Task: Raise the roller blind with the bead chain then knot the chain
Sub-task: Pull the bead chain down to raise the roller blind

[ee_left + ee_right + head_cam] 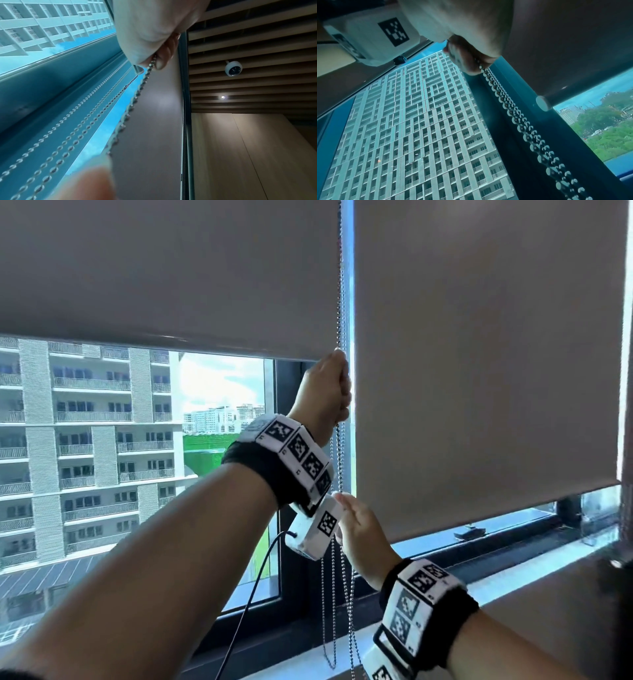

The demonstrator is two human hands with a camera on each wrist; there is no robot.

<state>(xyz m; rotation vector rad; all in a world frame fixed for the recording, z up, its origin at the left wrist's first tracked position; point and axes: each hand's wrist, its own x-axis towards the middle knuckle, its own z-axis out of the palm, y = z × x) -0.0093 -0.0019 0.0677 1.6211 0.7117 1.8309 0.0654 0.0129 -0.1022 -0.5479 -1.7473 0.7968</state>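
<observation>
Window glass (219, 385) half bared; both hands seemingly grip bead chain (340, 285).

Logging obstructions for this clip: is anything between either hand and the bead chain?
Nothing visible. The left hand already grips the bead chain beside the left roller blind, and the right hand pinches it lower down, under the left wrist.

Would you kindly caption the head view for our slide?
Left hand grips the bead chain high, right hand holds it lower, left blind half raised.
</observation>
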